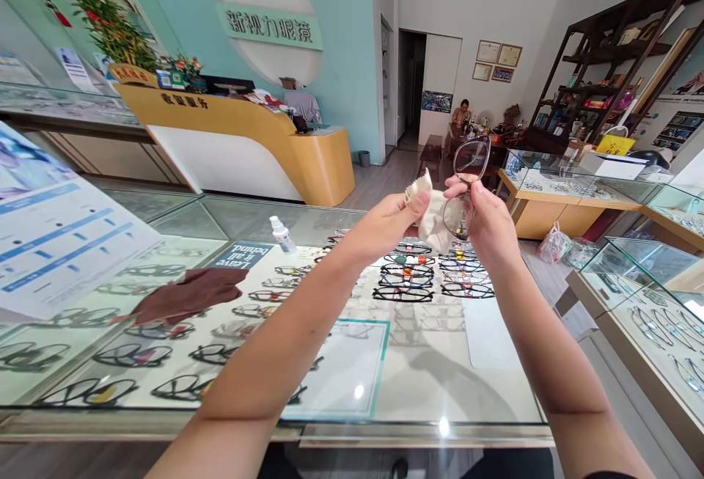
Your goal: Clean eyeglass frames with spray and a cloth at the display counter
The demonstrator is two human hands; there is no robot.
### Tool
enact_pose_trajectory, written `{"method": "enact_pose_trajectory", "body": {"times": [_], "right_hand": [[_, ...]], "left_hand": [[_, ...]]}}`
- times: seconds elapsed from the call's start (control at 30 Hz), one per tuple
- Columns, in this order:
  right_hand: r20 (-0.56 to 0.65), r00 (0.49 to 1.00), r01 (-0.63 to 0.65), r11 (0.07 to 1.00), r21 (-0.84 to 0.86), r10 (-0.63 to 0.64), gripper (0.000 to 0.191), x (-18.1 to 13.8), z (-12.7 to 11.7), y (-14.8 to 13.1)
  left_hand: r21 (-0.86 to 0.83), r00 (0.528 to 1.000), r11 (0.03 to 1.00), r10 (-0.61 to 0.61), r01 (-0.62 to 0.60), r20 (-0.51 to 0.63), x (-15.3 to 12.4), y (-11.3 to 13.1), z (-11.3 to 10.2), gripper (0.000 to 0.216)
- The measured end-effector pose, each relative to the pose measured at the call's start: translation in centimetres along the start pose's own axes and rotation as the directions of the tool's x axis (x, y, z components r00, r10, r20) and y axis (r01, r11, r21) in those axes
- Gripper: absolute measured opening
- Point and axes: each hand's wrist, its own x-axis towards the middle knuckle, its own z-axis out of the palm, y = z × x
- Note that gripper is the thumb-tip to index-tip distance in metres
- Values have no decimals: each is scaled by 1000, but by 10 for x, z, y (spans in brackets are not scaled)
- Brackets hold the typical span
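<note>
My left hand (pixel 397 216) is closed on a cream cleaning cloth (pixel 434 224), whose jagged edge sticks up above the thumb. In my right hand (pixel 489 216) a pair of eyeglasses (pixel 471 159) is pinched near the middle, held up on end with one lens above the other. The cloth hangs right beside the lower lens; whether they touch I cannot tell. Under both hands, a glass display case (pixel 440 391) holds rows of spectacle frames (pixel 403 293). A white spray bottle (pixel 282 235) and a crumpled brown cloth (pixel 190 294) lie to the left on its top.
A printed leaflet (pixel 66 244) stands at the left. Behind the case is a wooden counter (pixel 324 163). More display cases (pixel 649 303) run along the right, with plastic bags (pixel 555 246) on the floor. A person (pixel 460 116) sits at the far table.
</note>
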Motion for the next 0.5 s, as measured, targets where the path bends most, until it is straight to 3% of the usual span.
{"method": "enact_pose_trajectory", "body": {"times": [0.23,0.4,0.5], "right_hand": [[-14,995,-96,987,127,98,52,-3,14,5],[75,978,-203,970,130,195,59,-9,21,0],[97,978,-198,971,136,186,60,-11,23,-1]], "left_hand": [[72,987,985,156,-158,28,1,-2,18,72],[153,988,977,152,-147,-17,1,-1,19,72],[159,986,976,160,-151,-48,1,0,21,73]]}}
